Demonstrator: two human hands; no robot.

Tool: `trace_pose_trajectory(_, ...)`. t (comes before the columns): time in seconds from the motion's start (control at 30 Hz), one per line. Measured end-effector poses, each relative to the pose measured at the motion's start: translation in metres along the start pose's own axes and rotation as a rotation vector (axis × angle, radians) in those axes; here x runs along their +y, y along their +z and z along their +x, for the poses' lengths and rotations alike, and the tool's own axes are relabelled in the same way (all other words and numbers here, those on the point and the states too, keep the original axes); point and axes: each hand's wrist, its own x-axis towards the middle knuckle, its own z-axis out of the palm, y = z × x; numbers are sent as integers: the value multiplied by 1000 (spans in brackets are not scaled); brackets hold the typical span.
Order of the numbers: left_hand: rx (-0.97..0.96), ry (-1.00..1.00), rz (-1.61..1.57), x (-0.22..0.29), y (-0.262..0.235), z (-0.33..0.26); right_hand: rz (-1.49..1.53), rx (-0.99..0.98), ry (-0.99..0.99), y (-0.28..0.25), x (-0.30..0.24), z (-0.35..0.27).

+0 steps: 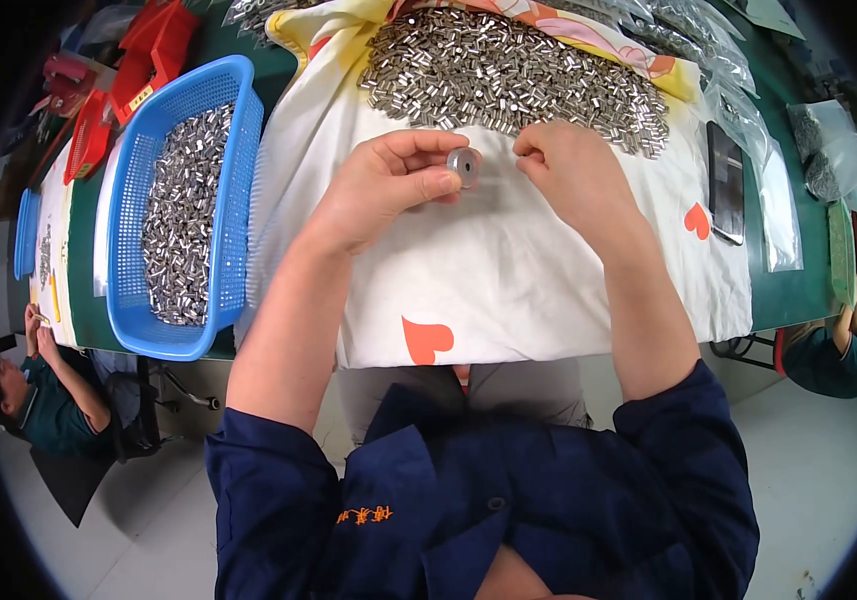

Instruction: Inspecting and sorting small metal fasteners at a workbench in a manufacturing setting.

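Note:
My left hand (385, 182) is closed, its thumb and fingers pinching a round silver metal piece with a dark hole in its middle (463, 163). A short gap to the right, my right hand (576, 178) has its fingers curled together. Whatever it may hold is too small or hidden to make out. Just beyond both hands spreads a pile of small, shiny metal cylinders (508, 75). The pile lies on a white cloth (468, 270) printed with red hearts, and neither hand is seen gripping into it.
On the left stands a blue plastic basket (240, 215) of similar metal cylinders. Red bins (153, 50) are behind it. A phone (725, 185) lies on the right, near clear plastic bags (738, 75). Co-workers sit at the far left (63, 400) and far right (833, 355).

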Motion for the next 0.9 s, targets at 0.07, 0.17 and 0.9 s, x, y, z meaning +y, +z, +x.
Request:
trace_pose_trajectory(0.07,12,13,6,0,-2,0,-6,29,-16,2,-1,0)
trace_pose_trajectory(0.17,40,0,24,-1,-2,0,261,94,-17,-3,-12,1)
trace_pose_trajectory(0.9,12,50,-71,-3,-2,1,794,7,-105,0,-24,1)
